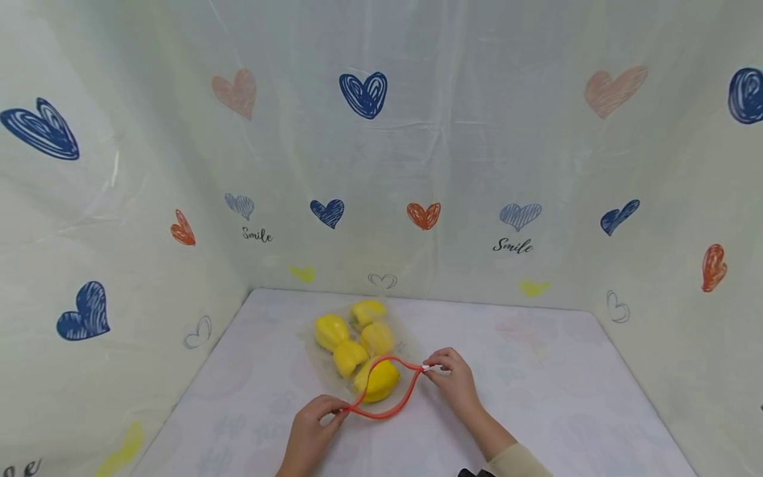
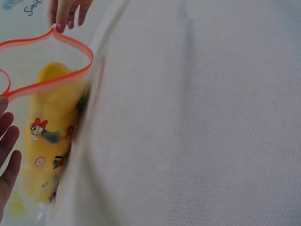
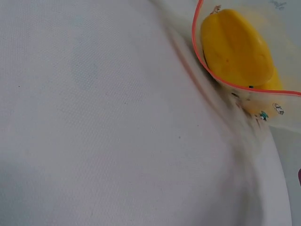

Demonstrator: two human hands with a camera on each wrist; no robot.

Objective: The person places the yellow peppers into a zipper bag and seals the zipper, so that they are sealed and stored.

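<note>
A clear zip bag (image 1: 411, 344) with a red zip rim (image 1: 390, 416) lies on the table, its mouth spread into a loop facing me. Several yellow bell peppers (image 1: 377, 381) are inside it. My left hand (image 1: 314, 427) pinches the near left end of the rim. At the opposite end, my right hand (image 1: 456, 384) pinches the rim beside a small white slider (image 1: 426, 368). Small cartoon prints show on the bag in the left wrist view, over the yellow peppers (image 2: 51, 108). In the right wrist view a pepper (image 3: 235, 47) sits just behind the red rim; the right hand is almost wholly out of that frame.
The table (image 1: 536, 397) has a pale cover with faint printing. A pale curtain (image 1: 381, 159) with coloured hearts and "Smile" lettering stands behind it and on both sides. A small dark object (image 1: 473, 472) shows at the bottom edge by the right sleeve (image 1: 518, 460).
</note>
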